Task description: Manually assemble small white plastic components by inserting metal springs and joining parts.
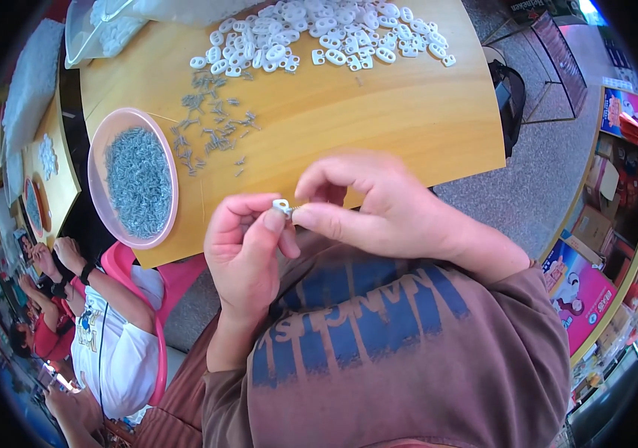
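Above my lap, at the near edge of the table (349,127), my left hand (240,243) pinches a small white plastic piece (281,204) between thumb and fingers. Close against it, my right hand (379,201) has thumb and forefinger closed on a small screw (296,210), its thread pointing toward the piece. Fingertips partly hide both parts, so I cannot tell how deep the screw sits. Loose grey screws (218,134) lie scattered beyond my left hand. Behind them spreads a heap of white two-holed plastic pieces (319,33).
A pink bowl (96,187) full of grey screws stands at the table's left edge. A clear tub (72,37) with white pieces is at the far left. Other people sit to my left, near a pink chair (160,343). Shelves with boxes (595,201) line the right.
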A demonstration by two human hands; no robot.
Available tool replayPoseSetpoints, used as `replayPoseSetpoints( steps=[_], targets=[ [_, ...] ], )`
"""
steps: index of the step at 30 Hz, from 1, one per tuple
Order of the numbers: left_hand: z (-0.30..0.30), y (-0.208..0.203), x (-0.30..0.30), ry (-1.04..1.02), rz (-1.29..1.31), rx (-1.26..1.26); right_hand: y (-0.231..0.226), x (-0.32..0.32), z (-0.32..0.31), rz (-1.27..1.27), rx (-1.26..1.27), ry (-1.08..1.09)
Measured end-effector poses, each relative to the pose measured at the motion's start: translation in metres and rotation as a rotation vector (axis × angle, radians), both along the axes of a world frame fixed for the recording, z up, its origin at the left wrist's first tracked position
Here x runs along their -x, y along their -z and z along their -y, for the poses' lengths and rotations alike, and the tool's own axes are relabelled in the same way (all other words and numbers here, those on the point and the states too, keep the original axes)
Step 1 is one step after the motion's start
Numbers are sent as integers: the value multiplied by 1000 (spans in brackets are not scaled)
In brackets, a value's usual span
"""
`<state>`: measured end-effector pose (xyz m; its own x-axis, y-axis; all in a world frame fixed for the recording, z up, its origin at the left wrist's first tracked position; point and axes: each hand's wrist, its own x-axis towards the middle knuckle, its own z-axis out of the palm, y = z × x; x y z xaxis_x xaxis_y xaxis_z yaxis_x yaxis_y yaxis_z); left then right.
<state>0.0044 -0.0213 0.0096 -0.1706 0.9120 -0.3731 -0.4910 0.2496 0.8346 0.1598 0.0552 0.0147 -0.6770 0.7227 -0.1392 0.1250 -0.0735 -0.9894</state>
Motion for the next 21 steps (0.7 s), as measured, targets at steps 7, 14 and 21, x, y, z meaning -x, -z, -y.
replayPoseSetpoints(
  steps=[7,14,21],
  targets=[
    [-5,1,3,-83,93,0,43,-9,-62,346,-1006,389],
    [-4,-14,2,-77,105,-94,65,-6,-86,553,-1321,347],
    [0,-13,4,-61,110,-107,49,-5,-79,618,-1376,259]
  ],
)
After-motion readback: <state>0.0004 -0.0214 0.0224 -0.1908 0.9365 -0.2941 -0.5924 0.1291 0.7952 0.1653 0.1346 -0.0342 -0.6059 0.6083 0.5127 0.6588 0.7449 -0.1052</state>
